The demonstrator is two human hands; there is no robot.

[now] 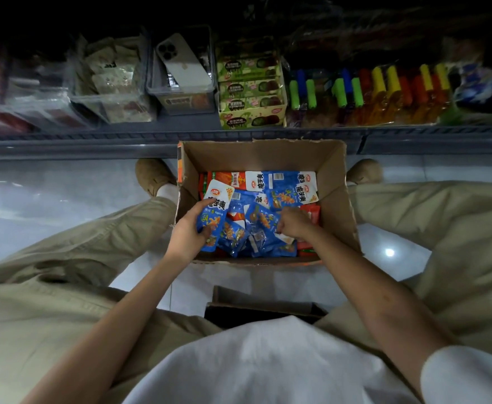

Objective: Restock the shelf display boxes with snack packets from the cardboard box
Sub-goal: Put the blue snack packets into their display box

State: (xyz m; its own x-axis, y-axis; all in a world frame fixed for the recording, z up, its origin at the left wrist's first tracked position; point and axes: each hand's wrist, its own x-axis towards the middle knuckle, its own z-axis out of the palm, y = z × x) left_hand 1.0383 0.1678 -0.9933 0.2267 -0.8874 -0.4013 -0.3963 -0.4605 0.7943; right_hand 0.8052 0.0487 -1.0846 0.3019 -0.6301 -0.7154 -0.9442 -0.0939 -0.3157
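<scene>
The snack packets lie in a loose heap at the bottom of the open cardboard box, which stands on the pale floor between the person's two tan shoes, just in front of the shelf. Most of the packets on top are blue with white ends; orange packets show under them at the far edge and along the right wall.

The left hand is inside the box at its left side and holds one blue packet, tilted up from the heap, with the thumb across its lower face and the other fingers behind it and along its edge. The right hand is knuckles-up over the right-middle of the heap, its fingers curled down among the packets; I cannot tell whether they actually grip one.

On the shelf beyond, a clear bin holds a phone lying camera-side up. Left of it, another clear bin holds pale packets. Right of it sits a stack of green display boxes, then a row of tubes with green, blue, yellow and red caps.

Close to the person's body, a smaller dark cardboard box sits on the floor.
</scene>
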